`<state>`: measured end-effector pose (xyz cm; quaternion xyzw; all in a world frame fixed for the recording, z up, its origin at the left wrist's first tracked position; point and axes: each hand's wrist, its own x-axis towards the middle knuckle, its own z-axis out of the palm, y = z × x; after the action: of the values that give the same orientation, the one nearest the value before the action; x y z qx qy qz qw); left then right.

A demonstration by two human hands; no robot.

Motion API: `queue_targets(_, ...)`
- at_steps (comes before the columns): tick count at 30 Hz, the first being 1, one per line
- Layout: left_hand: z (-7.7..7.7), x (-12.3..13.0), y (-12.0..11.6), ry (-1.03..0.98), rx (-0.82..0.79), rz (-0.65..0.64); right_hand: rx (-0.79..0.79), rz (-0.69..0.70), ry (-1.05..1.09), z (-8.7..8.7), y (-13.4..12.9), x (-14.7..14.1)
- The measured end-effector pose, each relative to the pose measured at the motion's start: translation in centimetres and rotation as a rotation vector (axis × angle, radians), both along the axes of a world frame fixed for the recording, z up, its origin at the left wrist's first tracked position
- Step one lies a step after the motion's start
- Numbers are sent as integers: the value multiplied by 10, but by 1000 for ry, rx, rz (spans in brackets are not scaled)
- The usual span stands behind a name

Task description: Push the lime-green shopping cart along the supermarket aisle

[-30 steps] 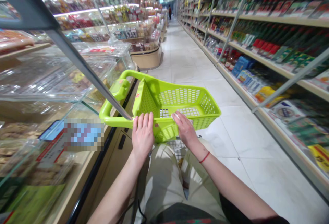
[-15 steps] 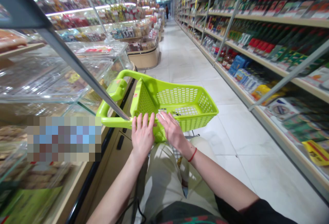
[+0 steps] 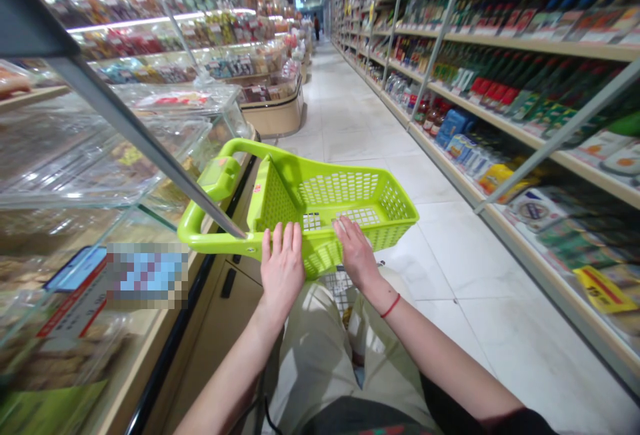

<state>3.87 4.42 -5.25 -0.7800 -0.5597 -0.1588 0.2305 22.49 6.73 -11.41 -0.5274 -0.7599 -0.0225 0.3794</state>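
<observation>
A bright green plastic shopping cart (image 3: 320, 265) stands sideways in front of my legs, its lattice basket to the right and its looped handle to the left. My left hand (image 3: 283, 258) is hooked over the near rim, close to the handle end, fingers side by side over the edge. Farther right on the same rim, my right hand (image 3: 357, 255), with a red string at the wrist, has its fingers bent over the edge. Both thumbs are mostly hidden. Through its holes, the basket shows floor and no goods.
On the left, a glass-covered counter (image 3: 115, 202) of packaged food runs close by the cart handle. A slanted grey bar (image 3: 145, 135) crosses in front of it. Tall shelves (image 3: 530, 42) of bottles and packets line the right. Between them a pale tiled aisle (image 3: 345, 88) leads to a distant person (image 3: 317, 25).
My right hand has slid right along the rim, widening the space between my hands. My left hand stays on the rim. The view has turned slightly right.
</observation>
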Motion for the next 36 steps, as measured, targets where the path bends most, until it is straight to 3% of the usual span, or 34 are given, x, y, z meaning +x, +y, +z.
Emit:
queue_targets(4,-2,6,0,21,-29,-9,-20,133,-12,17,0,-27)
queue_targets(8,-3,5,0,41,-29,-13,-16,184,-24,20,0,-30)
queue_targets(11,-4,3,1,54,-27,-14,15,184,-12,10,1,-15)
queue_targets(17,-3,4,0,48,-43,-12,19,1,3,-12,1,34)
queue_targets(20,-3,6,0,11,-67,-9,4,-67,5,-16,0,44)
queue_targets(25,-6,10,0,-56,-85,-13,-29,-83,8,-6,0,18)
queue_targets(30,-8,12,-1,-58,-99,-12,-21,135,-30,17,-1,-17)
queue_targets(33,-8,12,-1,-52,-87,-6,-7,180,-40,19,0,-18)
queue_targets(36,-9,12,0,-46,-72,-7,8,131,-27,8,3,-1)
